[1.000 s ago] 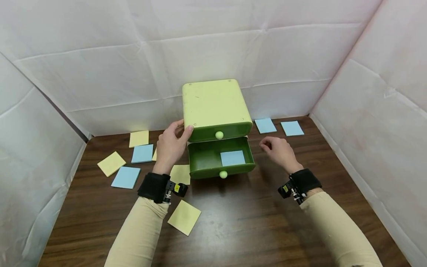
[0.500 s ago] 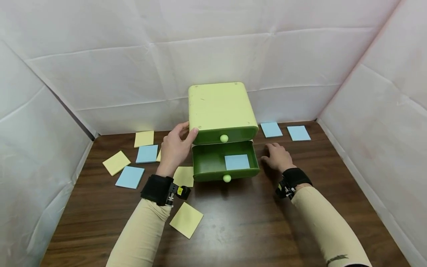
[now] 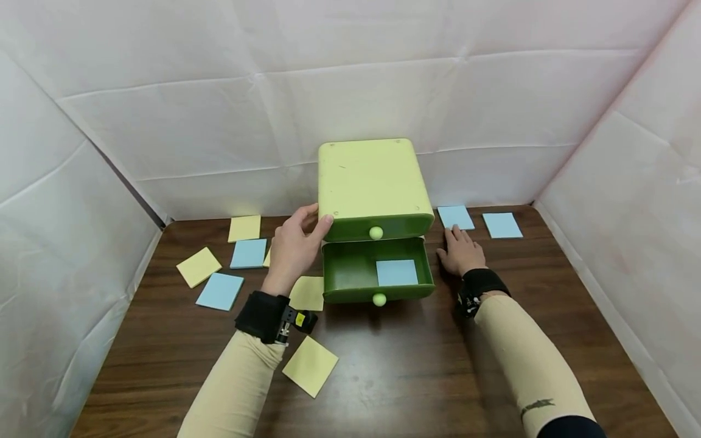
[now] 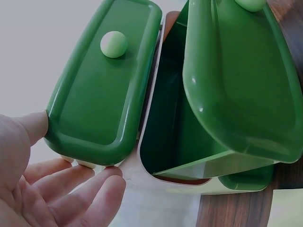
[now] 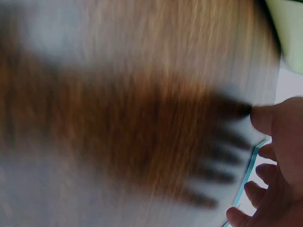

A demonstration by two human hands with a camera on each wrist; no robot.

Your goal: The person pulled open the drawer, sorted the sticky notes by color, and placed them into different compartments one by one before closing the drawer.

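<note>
Left hand (image 3: 294, 248) grips left edge of green drawer unit (image 3: 371, 182). Right hand (image 3: 460, 252) flat, fingers relaxed, reaching blue note (image 3: 456, 216) just ahead on counter (image 3: 416, 365); note square, edges slightly skewed.

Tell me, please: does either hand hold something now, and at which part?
The left hand holds the green drawer box at its front left corner. The right hand holds nothing.
</note>
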